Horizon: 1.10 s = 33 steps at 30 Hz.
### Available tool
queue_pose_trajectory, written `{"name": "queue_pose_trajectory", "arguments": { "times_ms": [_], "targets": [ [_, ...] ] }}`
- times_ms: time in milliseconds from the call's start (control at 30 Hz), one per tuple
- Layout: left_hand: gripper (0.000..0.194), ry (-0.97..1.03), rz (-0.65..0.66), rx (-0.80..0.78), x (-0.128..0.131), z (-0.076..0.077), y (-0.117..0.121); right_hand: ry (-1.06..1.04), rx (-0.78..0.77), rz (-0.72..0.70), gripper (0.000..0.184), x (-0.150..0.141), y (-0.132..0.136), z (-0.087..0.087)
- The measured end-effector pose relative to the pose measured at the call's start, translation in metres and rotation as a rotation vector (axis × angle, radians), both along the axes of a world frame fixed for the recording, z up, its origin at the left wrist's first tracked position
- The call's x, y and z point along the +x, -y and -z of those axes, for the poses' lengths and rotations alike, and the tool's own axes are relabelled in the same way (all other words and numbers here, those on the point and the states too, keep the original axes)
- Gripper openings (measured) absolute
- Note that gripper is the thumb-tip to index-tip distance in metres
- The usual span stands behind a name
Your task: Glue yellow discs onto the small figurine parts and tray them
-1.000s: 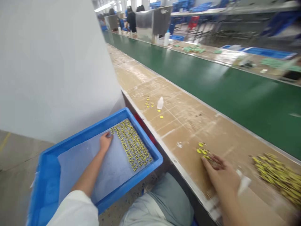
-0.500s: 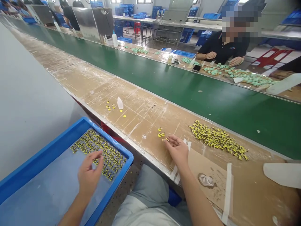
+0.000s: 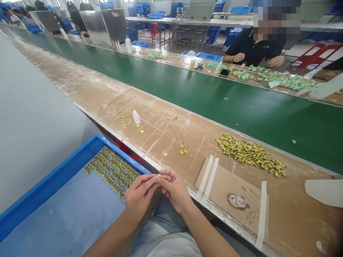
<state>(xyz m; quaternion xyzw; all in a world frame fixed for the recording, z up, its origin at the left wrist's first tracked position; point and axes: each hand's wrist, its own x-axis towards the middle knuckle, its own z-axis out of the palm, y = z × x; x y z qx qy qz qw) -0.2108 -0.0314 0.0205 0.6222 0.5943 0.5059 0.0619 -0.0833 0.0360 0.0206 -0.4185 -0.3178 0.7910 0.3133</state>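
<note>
The left hand [image 3: 139, 198] and the right hand [image 3: 174, 189] met, their fingertips pinching a small yellow-and-black part [image 3: 159, 176] between them, just over the rim of a blue plastic tray [image 3: 53, 182] holding rows of matching parts [image 3: 111, 170], beside the bench [image 3: 166, 142].

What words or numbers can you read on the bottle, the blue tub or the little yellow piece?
No word, label, brand or number can be read anywhere.
The white plastic bottle on the bench shows no readable text.
The blue plastic tub shows none on its rim.
The tiny yellow piece between the left hand and right hand is too small to read.
The small mark on the co-worker's black shirt is too small to read.
</note>
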Motion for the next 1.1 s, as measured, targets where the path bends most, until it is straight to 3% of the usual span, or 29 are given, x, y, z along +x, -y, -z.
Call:
{"name": "queue_pose_trajectory", "arguments": {
  "times_ms": [67,133,200,300,400,500,633,800,1100],
  "targets": [
    [0.044,0.015,0.002,0.022,-0.001,-0.001,0.0,-0.009,-0.003,-0.02,0.051,0.0,-0.001,0.0],
    [0.041,0.056,-0.038,0.03,-0.004,0.0,0.001,0.051,0.108,-0.012,0.049,0.006,-0.006,0.001],
    [0.033,0.134,-0.134,0.004,-0.014,0.003,0.006,0.279,0.401,0.099,0.042,0.019,-0.021,0.004],
    [0.024,0.312,-0.4,-0.1,-0.05,0.017,0.02,0.805,0.949,0.319,0.037,0.048,-0.059,0.014],
    [0.037,0.409,-0.71,-0.211,-0.105,0.045,0.041,1.048,1.179,0.26,0.041,0.073,-0.097,0.028],
    [0.044,0.412,-0.907,-0.3,-0.157,0.075,0.066,1.13,1.233,0.162,0.041,0.083,-0.117,0.039],
    [0.031,0.388,-0.934,-0.449,-0.2,0.098,0.096,1.17,1.317,0.123,0.038,0.087,-0.126,0.051],
    [0.028,0.355,-0.959,-0.587,-0.226,0.111,0.102,1.127,1.432,0.091,0.044,0.09,-0.139,0.062],
    [0.03,0.304,-0.977,-0.712,-0.249,0.12,0.087,1.157,1.383,0.038,0.049,0.094,-0.144,0.073]
  ]
}}
